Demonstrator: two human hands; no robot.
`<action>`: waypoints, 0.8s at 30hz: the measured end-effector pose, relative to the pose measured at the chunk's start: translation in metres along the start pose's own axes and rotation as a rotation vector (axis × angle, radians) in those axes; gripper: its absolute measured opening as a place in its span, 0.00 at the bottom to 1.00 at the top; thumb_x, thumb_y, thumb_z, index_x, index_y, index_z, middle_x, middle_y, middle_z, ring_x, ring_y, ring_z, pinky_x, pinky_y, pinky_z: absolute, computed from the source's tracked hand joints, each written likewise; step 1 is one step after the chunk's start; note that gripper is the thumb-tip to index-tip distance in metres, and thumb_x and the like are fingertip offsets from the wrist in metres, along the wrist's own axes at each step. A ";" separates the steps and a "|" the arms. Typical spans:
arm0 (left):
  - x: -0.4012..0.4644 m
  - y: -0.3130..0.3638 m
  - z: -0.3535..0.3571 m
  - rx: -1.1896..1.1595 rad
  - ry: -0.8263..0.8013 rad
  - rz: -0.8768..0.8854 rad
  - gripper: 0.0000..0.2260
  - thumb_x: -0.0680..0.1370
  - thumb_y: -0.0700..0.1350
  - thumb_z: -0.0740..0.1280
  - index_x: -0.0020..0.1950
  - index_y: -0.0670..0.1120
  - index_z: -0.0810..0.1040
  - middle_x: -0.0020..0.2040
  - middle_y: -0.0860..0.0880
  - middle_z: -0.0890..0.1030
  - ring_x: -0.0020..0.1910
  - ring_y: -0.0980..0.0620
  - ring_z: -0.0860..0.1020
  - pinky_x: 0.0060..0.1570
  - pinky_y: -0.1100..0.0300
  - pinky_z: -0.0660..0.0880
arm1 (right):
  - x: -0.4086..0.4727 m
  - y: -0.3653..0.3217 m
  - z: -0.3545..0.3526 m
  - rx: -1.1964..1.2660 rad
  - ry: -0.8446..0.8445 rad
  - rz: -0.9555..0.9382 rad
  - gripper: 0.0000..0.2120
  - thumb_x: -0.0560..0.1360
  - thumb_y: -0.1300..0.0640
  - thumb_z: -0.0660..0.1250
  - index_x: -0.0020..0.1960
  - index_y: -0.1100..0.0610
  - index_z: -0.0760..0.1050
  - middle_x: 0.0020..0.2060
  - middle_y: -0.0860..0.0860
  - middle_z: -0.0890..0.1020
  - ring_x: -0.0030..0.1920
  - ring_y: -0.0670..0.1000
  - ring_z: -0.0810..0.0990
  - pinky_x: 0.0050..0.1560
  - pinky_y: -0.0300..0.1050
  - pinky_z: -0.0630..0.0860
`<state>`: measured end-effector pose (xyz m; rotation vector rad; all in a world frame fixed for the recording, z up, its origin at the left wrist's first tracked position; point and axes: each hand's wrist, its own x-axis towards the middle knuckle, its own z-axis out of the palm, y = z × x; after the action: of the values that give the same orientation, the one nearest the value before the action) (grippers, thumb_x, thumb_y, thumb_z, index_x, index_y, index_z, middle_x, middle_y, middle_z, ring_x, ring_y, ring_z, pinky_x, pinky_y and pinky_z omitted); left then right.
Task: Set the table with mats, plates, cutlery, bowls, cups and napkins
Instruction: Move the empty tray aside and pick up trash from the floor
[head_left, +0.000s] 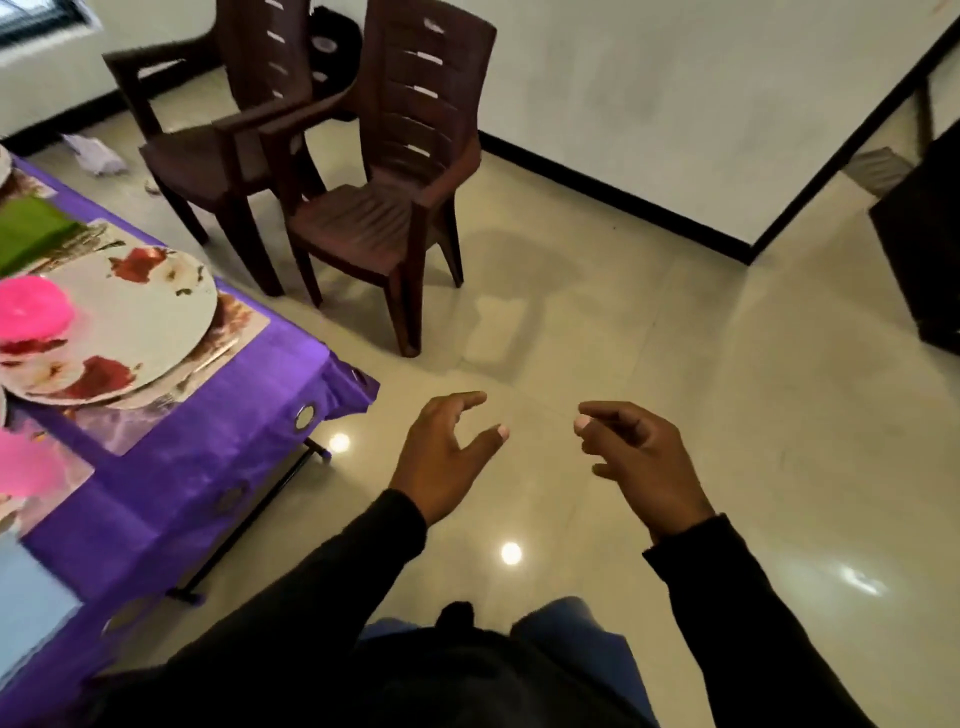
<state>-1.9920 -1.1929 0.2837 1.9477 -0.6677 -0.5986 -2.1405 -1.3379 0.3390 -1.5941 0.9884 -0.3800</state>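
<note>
Pink bowl (31, 310) and green napkin (28, 234) cut by left edge, both motion-blurred.

- Hands: 2, left (441, 457) and right (641, 462).
- Chairs: 2, near (384, 208) and far (208, 130).
- Plates: 1 whole (140, 322); slivers of others at the frame's left edge, uncountable.
- Mats: at least 2, upper (234, 332) and lower (67, 478).
- Pink items: 2, upper (34, 309) and lower (23, 462); kind unclear.
- Green napkin: 1 (31, 231).

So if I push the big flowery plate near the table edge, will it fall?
Maybe. The flowery plate looks flat and smooth, so it would likely slide easily on its mat. It sits close to the table's corner, so a hard push could tip it off. It looks stiff, possibly breakable.
</note>
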 end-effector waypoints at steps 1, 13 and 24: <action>0.025 0.009 0.011 -0.008 0.001 -0.001 0.21 0.78 0.54 0.71 0.69 0.52 0.75 0.66 0.55 0.74 0.63 0.59 0.72 0.64 0.62 0.69 | 0.028 -0.004 -0.004 0.018 0.016 -0.010 0.05 0.75 0.54 0.73 0.51 0.50 0.83 0.45 0.49 0.85 0.49 0.51 0.83 0.53 0.51 0.79; 0.283 0.047 0.042 0.125 0.110 -0.124 0.23 0.78 0.56 0.70 0.71 0.53 0.73 0.66 0.59 0.72 0.65 0.60 0.70 0.67 0.61 0.69 | 0.344 -0.047 -0.011 -0.025 -0.204 -0.080 0.04 0.75 0.55 0.73 0.50 0.50 0.83 0.44 0.45 0.86 0.48 0.45 0.83 0.54 0.52 0.81; 0.507 0.033 0.002 0.139 0.400 -0.194 0.25 0.77 0.56 0.71 0.70 0.48 0.74 0.63 0.50 0.75 0.61 0.55 0.73 0.63 0.61 0.70 | 0.608 -0.151 0.099 -0.282 -0.497 -0.269 0.08 0.75 0.53 0.72 0.53 0.54 0.81 0.45 0.46 0.84 0.49 0.47 0.82 0.53 0.42 0.78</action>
<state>-1.6300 -1.5471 0.2469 2.1951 -0.2763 -0.2669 -1.6526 -1.7400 0.2884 -1.9596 0.4594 -0.0127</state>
